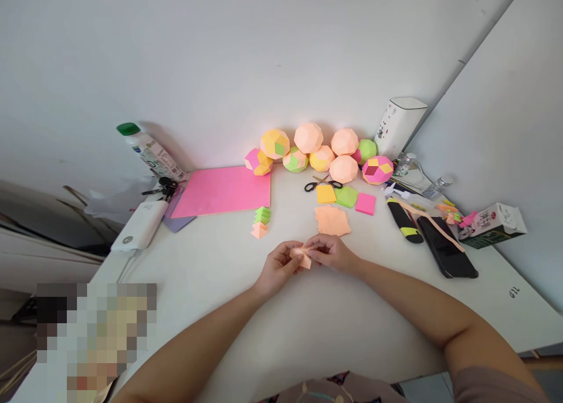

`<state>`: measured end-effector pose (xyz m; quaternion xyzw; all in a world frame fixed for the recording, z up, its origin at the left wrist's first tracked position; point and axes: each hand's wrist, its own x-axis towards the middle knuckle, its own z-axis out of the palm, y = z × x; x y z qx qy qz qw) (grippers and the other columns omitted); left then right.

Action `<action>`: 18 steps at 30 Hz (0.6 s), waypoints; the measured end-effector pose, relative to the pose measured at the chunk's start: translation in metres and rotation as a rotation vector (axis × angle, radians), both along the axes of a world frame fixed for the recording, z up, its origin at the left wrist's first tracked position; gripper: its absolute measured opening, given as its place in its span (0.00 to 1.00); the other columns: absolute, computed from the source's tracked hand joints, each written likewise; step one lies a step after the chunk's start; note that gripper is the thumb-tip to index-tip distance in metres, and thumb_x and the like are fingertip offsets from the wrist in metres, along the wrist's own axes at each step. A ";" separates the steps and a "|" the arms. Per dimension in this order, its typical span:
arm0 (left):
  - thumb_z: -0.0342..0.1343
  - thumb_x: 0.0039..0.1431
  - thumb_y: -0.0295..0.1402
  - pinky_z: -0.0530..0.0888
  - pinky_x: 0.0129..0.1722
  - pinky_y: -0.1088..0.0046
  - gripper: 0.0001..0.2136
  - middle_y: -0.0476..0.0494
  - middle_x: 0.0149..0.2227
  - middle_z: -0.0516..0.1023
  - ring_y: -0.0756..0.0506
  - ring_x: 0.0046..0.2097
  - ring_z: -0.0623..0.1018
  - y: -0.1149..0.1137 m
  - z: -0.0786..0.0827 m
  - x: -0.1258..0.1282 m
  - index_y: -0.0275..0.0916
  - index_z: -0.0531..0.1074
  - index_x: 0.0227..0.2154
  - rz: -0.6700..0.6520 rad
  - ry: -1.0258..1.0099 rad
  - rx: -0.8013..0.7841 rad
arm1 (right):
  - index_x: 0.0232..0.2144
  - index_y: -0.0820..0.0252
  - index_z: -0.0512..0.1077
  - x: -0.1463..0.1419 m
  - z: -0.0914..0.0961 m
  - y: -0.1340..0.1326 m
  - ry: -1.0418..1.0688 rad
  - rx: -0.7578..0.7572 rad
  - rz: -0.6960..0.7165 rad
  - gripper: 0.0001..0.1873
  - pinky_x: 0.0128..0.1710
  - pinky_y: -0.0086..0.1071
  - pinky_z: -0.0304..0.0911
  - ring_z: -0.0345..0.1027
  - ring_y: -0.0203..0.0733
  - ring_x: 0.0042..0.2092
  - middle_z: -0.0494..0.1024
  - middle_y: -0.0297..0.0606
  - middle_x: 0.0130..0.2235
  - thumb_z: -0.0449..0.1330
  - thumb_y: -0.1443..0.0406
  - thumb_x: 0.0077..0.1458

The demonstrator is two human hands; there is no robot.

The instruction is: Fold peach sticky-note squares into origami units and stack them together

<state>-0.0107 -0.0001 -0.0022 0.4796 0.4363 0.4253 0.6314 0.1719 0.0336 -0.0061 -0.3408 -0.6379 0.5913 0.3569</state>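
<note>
Between my two hands is a small peach paper piece, partly folded. My left hand pinches its left side, thumb on top. The fingers of my right hand close on its upper right edge. Just beyond my hands lies a loose stack of peach paper squares. Behind that are yellow, green and pink paper squares. Folded green paper units and folded peach units stand in a short row to the left.
Several faceted paper balls are piled against the wall. Black-handled scissors lie before them. A pink sheet, a bottle and a white box-shaped device are left; a phone, box cutter and carton right.
</note>
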 end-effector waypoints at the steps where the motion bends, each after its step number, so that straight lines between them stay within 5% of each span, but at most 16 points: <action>1: 0.60 0.51 0.43 0.70 0.28 0.73 0.16 0.51 0.25 0.72 0.51 0.26 0.72 0.000 0.000 0.000 0.38 0.68 0.39 0.000 0.002 0.001 | 0.36 0.62 0.72 0.000 0.000 0.000 0.002 0.003 0.000 0.10 0.24 0.27 0.65 0.65 0.32 0.25 0.72 0.34 0.28 0.60 0.61 0.53; 18: 0.60 0.50 0.42 0.72 0.29 0.72 0.16 0.50 0.25 0.74 0.51 0.26 0.73 0.000 0.002 0.000 0.38 0.70 0.39 0.010 0.034 0.007 | 0.38 0.62 0.72 0.002 -0.006 -0.001 -0.033 0.047 -0.007 0.10 0.24 0.28 0.64 0.65 0.32 0.25 0.72 0.35 0.29 0.59 0.62 0.54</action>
